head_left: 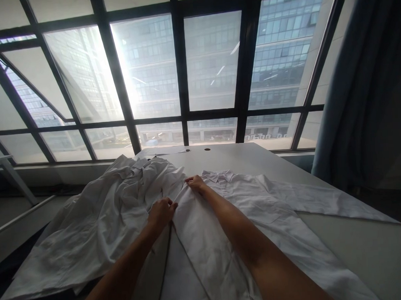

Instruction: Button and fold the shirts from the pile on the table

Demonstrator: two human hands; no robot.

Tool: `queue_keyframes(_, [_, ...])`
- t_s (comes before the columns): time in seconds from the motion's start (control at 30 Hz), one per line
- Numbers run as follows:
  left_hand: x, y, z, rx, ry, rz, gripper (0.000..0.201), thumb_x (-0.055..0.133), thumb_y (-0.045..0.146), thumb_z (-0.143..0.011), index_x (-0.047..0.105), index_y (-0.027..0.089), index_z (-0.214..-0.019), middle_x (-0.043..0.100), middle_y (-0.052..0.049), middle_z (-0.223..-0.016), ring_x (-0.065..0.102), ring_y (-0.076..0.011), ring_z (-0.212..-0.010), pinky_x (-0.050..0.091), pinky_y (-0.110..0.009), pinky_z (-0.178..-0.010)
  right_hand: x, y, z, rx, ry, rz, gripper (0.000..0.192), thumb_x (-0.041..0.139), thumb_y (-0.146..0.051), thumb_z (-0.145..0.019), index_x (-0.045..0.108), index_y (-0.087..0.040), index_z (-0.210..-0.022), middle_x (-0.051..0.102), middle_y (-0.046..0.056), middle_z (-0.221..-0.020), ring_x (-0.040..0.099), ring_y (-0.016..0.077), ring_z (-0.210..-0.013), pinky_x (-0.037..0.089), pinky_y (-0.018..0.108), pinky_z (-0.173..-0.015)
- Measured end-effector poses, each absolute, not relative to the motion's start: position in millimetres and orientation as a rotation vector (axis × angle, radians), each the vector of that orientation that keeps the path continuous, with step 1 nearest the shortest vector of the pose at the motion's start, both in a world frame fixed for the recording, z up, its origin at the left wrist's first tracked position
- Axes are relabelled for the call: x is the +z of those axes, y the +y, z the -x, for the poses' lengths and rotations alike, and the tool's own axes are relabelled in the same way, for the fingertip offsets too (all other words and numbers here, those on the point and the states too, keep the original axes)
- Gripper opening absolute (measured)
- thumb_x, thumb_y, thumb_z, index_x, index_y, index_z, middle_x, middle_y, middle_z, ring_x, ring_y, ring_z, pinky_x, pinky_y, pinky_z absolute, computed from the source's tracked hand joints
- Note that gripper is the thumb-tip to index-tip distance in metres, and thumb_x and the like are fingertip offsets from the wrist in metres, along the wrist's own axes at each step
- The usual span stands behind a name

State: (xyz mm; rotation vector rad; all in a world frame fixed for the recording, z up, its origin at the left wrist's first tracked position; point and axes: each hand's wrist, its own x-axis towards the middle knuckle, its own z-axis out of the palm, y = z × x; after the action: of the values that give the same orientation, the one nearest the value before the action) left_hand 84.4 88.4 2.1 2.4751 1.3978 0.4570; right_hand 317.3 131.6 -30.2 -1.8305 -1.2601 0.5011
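Your right hand point(196, 184): grip pinched on the white shirt's point(205, 232) edge, over the counter point(228, 157). Left hand point(161, 212) beside that edge, can't tell its grip. Crumpled white cloth point(106, 213) alongside.

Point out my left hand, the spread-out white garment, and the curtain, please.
Left hand point(160, 212): head view, back of the hand.
White garment point(274, 217): head view, its main panel.
Curtain point(360, 83): head view, middle of hanging folds.

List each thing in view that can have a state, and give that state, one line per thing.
White garment: spread out, slightly creased, one sleeve stretched rightward
White cloth pile: heaped, crumpled
Left hand: grip curled at the garment's edge
Right hand: grip closed on the garment's edge
Hinged window pane: tilted open
Curtain: gathered aside at the right
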Motion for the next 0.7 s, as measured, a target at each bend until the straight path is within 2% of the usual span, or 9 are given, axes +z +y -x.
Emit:
queue_keyframes(0.07, [3, 84, -85, 0.442, 1.43, -2.516, 0.03, 0.057, 0.041, -0.091, 0.073, 0.018, -0.101, 0.075, -0.013, -0.101, 0.069, -0.0286, -0.1, 0.047, -0.031, -0.079, -32, 131, -317, 0.517, -1.268, 1.788, 0.04, 0.064, -0.011, -0.073, 0.075, -0.017, -0.111, 0.076, 0.006, -0.105, 0.07, 0.0199, -0.098, 0.052, 0.025, -0.087])
queue_keyframes(0.17, [3, 80, -87, 0.46, 1.425, -2.503, 0.026, 0.056, 0.039, -0.091, 0.072, 0.019, -0.097, 0.076, -0.011, -0.098, 0.07, -0.0277, -0.097, 0.046, -0.031, -0.076, -31, 131, -317, 0.593, -1.244, 1.679, 0.045, 0.065, -0.016, -0.076, 0.071, -0.017, -0.12, 0.074, 0.006, -0.11, 0.069, 0.0182, -0.098, 0.052, 0.023, -0.082])
queue_keyframes(0.27, [3, 82, -88, 0.52, 1.425, -2.439, 0.023, 0.055, 0.035, -0.091, 0.07, 0.018, -0.094, 0.076, -0.009, -0.095, 0.07, -0.0253, -0.094, 0.045, -0.029, -0.074, -28, 136, -317, 0.634, -1.183, 1.659, 0.041, 0.067, -0.021, -0.076, 0.072, -0.013, -0.116, 0.075, 0.009, -0.102, 0.069, 0.0187, -0.09, 0.053, 0.023, -0.077])
queue_keyframes(0.37, [2, 84, -89, 0.593, 1.392, -2.344, 0.019, 0.057, 0.03, -0.089, 0.067, 0.017, -0.099, 0.075, -0.007, -0.088, 0.07, -0.0213, -0.085, 0.043, -0.026, -0.07, -24, 143, -316, 0.597, -1.116, 1.717, 0.044, 0.069, -0.017, -0.072, 0.072, -0.013, -0.116, 0.075, 0.006, -0.089, 0.069, 0.0177, -0.08, 0.052, 0.022, -0.071])
queue_keyframes(0.53, [1, 86, -89, 0.731, 1.311, -2.252, 0.023, 0.062, 0.027, -0.086, 0.064, 0.018, -0.107, 0.071, -0.002, -0.078, 0.067, -0.0168, -0.076, 0.042, -0.023, -0.067, -21, 150, -311, 0.597, -1.086, 1.746, 0.039, 0.058, -0.011, -0.074, 0.074, -0.011, -0.11, 0.075, 0.005, -0.083, 0.068, 0.0155, -0.071, 0.051, 0.02, -0.062])
queue_keyframes(0.6, [1, 86, -89, 0.751, 1.317, -2.26, 0.022, 0.064, 0.028, -0.085, 0.066, 0.019, -0.105, 0.071, -0.002, -0.082, 0.068, -0.0167, -0.079, 0.042, -0.023, -0.069, -21, 149, -310, 0.588, -1.12, 1.769, 0.039, 0.056, -0.01, -0.076, 0.074, -0.009, -0.111, 0.076, 0.007, -0.088, 0.069, 0.0162, -0.073, 0.052, 0.021, -0.065])
queue_keyframes(0.7, [1, 84, -88, 0.673, 1.363, -2.324, 0.022, 0.061, 0.031, -0.086, 0.068, 0.021, -0.105, 0.072, -0.004, -0.088, 0.068, -0.0187, -0.085, 0.044, -0.025, -0.074, -20, 142, -309, 0.53, -1.217, 1.814, 0.038, 0.057, -0.012, -0.079, 0.073, -0.013, -0.114, 0.076, 0.008, -0.101, 0.07, 0.0185, -0.089, 0.053, 0.023, -0.079])
